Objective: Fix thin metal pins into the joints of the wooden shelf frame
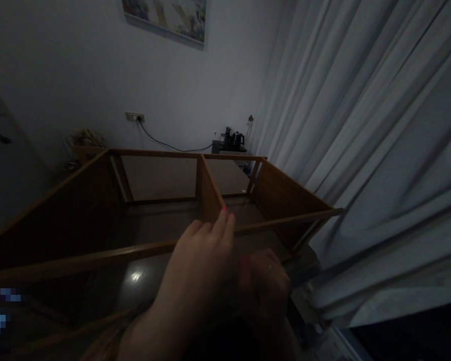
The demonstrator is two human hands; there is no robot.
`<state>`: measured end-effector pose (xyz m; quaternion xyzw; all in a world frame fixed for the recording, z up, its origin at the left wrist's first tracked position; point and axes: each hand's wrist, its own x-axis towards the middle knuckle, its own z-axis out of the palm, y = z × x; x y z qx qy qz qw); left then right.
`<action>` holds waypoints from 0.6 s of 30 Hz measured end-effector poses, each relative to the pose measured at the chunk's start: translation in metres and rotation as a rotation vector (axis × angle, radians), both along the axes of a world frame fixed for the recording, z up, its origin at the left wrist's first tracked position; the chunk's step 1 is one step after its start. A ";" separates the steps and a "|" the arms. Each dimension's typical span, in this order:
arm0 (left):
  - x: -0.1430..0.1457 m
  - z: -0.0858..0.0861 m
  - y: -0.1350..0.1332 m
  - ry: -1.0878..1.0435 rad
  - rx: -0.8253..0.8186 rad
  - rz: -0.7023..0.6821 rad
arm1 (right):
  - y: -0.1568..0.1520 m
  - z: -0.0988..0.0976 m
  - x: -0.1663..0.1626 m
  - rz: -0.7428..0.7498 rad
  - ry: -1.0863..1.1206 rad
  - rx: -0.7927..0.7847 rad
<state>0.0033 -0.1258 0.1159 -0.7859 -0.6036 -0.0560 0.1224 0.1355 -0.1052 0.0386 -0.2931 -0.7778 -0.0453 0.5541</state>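
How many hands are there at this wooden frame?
2: the left hand at the front rail, by the middle divider; the right hand lower, to its right.

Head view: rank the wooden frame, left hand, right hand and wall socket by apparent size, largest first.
1. Wooden frame
2. Left hand and right hand: too alike to rank, the right being dim
3. Wall socket

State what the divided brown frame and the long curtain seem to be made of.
Divided frame: probably wood or wood veneer, apparently stained or varnished, judging by its warm brown tone and faint sheen along the edges; dim light obscures the grain.

Curtain: most likely pale, matte cloth, since it hangs in soft, deep folds; the fibre can't be told.
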 end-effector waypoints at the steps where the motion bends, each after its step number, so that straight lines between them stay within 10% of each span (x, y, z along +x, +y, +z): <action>1: 0.000 0.000 0.000 0.002 0.006 0.002 | -0.002 0.000 -0.002 0.003 0.005 -0.032; 12: 0.002 0.004 -0.002 0.056 0.018 0.005 | 0.000 0.005 0.003 -0.043 0.082 -0.063; 18: 0.001 0.005 -0.003 0.057 -0.020 0.004 | 0.002 0.003 0.015 0.202 0.086 -0.049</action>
